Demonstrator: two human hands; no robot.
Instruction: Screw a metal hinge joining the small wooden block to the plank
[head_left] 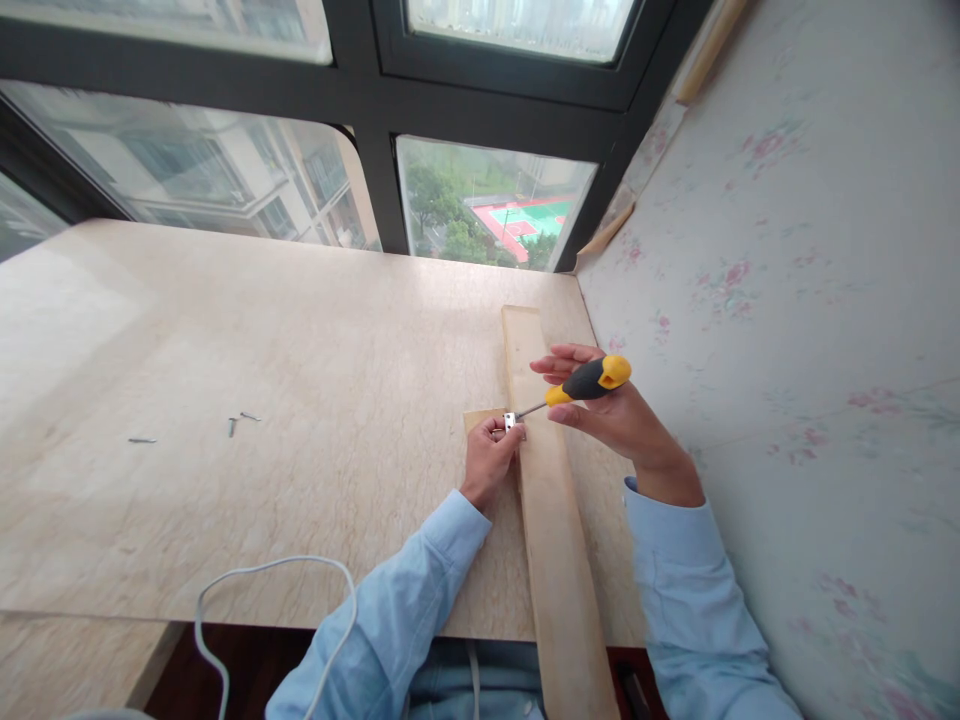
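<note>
A long pale wooden board [555,520] lies lengthwise on the stone-patterned sill, its near end jutting past the edge. My left hand [491,455] pinches a small silvery metal bracket with holes [511,422] against the board's left side. Beside those fingers, a smaller piece of wood [480,416] shows partly. My right hand [600,410] loosely holds a yellow and black screwdriver [585,382], thumb below the handle and fingers stretched out beyond it. The screwdriver slants down to the left, its tip at the bracket. Whether a screw sits under the tip is too small to tell.
Several loose screws [232,425] lie on the sill [337,330] to the left. A white cable [277,567] loops over the near edge by my left sleeve. A flowered wall [810,330] rises close on the right, and dark-framed windows [480,95] stand at the back.
</note>
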